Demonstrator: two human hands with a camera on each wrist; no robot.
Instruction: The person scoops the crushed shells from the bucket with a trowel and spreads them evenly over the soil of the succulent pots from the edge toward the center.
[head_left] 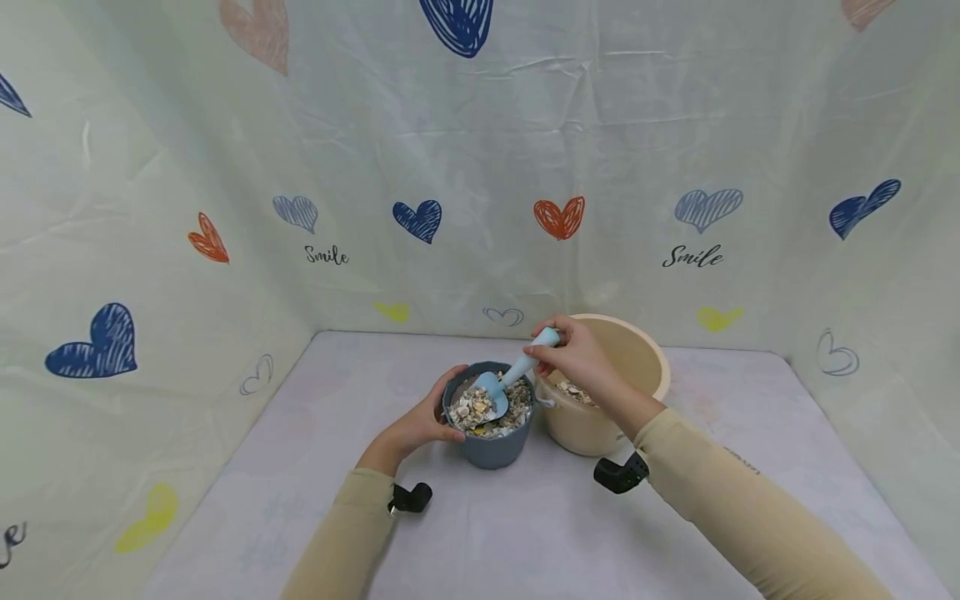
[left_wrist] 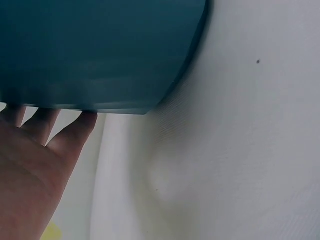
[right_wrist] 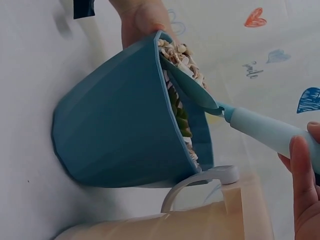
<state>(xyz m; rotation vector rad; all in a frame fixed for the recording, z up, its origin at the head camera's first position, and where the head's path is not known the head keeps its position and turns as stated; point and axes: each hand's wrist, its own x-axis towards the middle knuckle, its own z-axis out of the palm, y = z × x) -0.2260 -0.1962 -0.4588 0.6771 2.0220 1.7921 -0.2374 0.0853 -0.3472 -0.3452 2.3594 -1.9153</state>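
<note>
My left hand [head_left: 417, 423] grips a blue-grey pot [head_left: 492, 452] at its left side, thumb near the rim and fingers round the side. Pale, mixed gravel-like bits [head_left: 517, 402] fill the pot close to its rim. In the right wrist view, green leaf-like pieces [right_wrist: 181, 119] show among them. My right hand [head_left: 576, 357] holds a light blue scoop [head_left: 522, 365] by its handle, pointing down to the left. Its blade [right_wrist: 192, 90] lies at the pot's mouth, loaded with a heap of bits [head_left: 470, 408]. The left wrist view shows fingers [left_wrist: 75, 135] against the pot wall.
A larger beige bucket [head_left: 573, 432] stands just right of the pot, with more bits [head_left: 576, 392] inside it. A pale curved handle [right_wrist: 180, 190] shows between the two. Both stand on a white-covered table [head_left: 480, 533], before a hanging sheet [head_left: 480, 150] printed with hearts.
</note>
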